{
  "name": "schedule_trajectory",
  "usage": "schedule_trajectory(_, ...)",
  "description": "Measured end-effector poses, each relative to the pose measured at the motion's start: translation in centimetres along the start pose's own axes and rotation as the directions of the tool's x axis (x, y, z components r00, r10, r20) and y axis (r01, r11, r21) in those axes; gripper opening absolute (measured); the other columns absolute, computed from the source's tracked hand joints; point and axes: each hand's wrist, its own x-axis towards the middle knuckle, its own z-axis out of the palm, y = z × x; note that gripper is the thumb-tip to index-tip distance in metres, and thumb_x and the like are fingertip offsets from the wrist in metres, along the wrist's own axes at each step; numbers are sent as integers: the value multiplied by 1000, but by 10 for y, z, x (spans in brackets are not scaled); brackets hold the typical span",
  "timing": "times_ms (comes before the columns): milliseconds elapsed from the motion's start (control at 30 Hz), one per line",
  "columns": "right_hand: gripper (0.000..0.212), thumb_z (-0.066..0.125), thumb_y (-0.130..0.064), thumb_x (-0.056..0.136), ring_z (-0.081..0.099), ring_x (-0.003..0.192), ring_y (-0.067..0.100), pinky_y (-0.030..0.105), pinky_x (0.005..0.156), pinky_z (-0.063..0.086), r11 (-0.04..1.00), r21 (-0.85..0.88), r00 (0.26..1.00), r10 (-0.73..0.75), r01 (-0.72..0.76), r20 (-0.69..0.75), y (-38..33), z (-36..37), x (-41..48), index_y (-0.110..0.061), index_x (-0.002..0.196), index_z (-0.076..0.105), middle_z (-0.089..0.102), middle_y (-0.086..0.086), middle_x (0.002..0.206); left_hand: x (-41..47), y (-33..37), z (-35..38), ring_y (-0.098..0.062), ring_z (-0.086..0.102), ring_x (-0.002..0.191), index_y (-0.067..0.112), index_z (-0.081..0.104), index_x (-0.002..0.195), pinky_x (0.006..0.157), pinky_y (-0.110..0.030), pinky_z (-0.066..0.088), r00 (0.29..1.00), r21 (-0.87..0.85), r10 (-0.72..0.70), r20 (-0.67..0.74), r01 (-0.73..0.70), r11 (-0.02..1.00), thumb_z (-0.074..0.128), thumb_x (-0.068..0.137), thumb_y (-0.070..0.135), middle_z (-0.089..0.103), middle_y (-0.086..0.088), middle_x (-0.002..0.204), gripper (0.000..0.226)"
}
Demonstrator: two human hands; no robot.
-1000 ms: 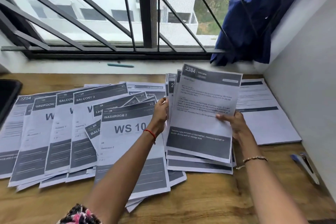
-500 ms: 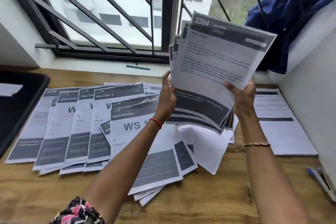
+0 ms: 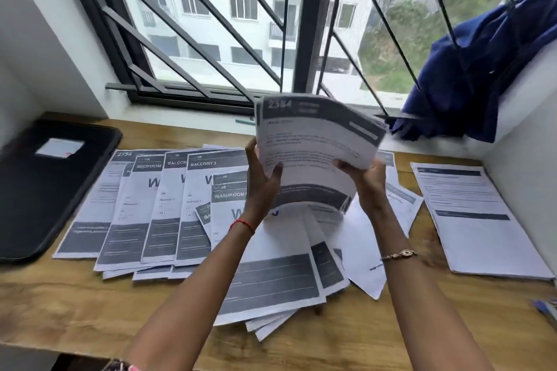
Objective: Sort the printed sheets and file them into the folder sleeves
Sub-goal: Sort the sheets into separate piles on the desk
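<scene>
Above table (image 3: 75,304): both hands grip stack (image 3: 313,153) side edges

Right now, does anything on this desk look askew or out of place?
Yes. The loose sheets under the held stack lie splayed at crooked angles, unlike the tidy overlapping row to their left. One white sheet juts out diagonally, seemingly blank side up.

Home desk nook, wooden desk (image 3: 75,307), barred window (image 3: 229,39), apartment block (image 3: 217,3) outside
</scene>
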Motion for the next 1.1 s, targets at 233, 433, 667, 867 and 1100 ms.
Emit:
schedule_trajectory(233, 24, 68, 5, 79, 64, 72, -4, 14, 66, 50, 996, -81, 999, -32, 30, -19, 6, 7, -11, -13, 95, 65, 71, -20, 74, -8, -5, -7, -17, 56, 88, -3, 30, 123, 68, -10, 47, 997, 105, -74, -30, 77, 991, 37, 98, 1, 52, -10, 109, 26)
schedule_trajectory(433, 27, 69, 4, 78, 64, 72, -4, 15, 66, 51, 994, -77, 995, -87, 83, -45, -3, 8, -11, -7, 102, 63, 70, -21, 74, -8, 7, -8, 10, 58, 84, -2, 29, 121, 64, -10, 50, 999, 43, 15, -39, -14, 999, 36, 99, 6, 52, -9, 108, 24)
schedule_trajectory(667, 26, 70, 4, 78, 64, 76, 1, 18, 69, 54, 989, -150, 1000, -13, 12, -5, 17, 6, -20, -6, 101, 62, 66, -3, 91, -28, 1, -11, 0, 62, 73, 35, 49, 99, 73, -28, 53, 968, 81, -245, 51, 240, 967, 15, 104, 29, 62, 7, 88, 35)
schedule_trajectory(867, 27, 68, 1, 81, 59, 76, 10, 14, 64, 53, 990, -138, 998, -45, 38, -44, 6, 9, -18, -3, 107, 63, 63, 0, 95, -19, 3, -15, 1, 60, 71, 6, 40, 118, 64, -30, 54, 986, 122, -164, -1, 163, 979, 28, 103, 13, 58, -5, 97, 21)
schedule_trajectory(1100, 23, 71, 1, 77, 60, 73, 8, 12, 61, 50, 985, -170, 999, 28, -26, 14, 18, 12, -24, -2, 99, 66, 65, 6, 92, -33, -5, -20, 3, 56, 77, 18, 30, 122, 60, -10, 51, 977, 171, -211, 37, 202, 964, 23, 104, 16, 55, -1, 99, 20)
